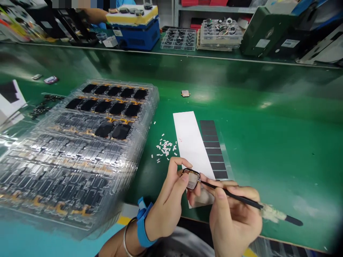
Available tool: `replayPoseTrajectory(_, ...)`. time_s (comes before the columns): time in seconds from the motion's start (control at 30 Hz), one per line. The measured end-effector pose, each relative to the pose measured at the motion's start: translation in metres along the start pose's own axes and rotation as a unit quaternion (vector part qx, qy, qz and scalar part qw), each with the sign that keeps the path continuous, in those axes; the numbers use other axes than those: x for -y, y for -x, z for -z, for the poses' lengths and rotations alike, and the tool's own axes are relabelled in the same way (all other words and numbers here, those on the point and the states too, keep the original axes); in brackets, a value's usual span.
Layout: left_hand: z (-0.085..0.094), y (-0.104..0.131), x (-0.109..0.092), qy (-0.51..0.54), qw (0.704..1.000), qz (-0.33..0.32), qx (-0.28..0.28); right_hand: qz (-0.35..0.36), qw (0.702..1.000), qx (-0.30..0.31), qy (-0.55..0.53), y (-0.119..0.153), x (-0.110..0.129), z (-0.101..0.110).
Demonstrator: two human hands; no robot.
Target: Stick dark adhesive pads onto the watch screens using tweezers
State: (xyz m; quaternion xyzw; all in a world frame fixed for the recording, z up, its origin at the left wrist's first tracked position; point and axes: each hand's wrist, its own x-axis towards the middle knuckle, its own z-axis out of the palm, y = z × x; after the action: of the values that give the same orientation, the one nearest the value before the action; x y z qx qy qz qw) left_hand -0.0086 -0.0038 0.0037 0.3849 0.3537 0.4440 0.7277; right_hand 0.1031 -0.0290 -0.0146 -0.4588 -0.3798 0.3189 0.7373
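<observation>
My left hand (171, 200), with a blue strap on its wrist, grips a small square part (192, 179) with a black rim and a pale back between thumb and fingers. In my right hand (233, 214) are thin black tweezers (241, 200), their tip at the part's right edge. Both hands are over the lower end of a white paper strip (191, 139). Right of the paper lies a sheet of dark rectangles (214, 153). Small pale pieces (165, 147) are scattered to the paper's left.
Stacked clear trays (144, 125) with black square parts fill the left side. Another square part (185, 93) lies beyond the paper. A shelf at the back bears a blue box (142, 35), clear compartment trays (179, 39) and a green case (265, 32). Another person's arm (95, 16) shows behind.
</observation>
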Motion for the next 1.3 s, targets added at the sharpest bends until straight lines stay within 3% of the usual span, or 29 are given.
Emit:
replayPoseTrajectory(0.17,-0.0001,-0.0007,0.0010,-0.008,1.000,0.001,0.000,0.029,0.999,-0.003,0.033,-0.0005,-0.0001,-0.0013)
replayPoseTrajectory(1.3,-0.0003,-0.0030,0.0013,0.000,1.000,0.007,0.010,0.018,0.999,-0.026,0.045,0.0000,0.0001,-0.0024)
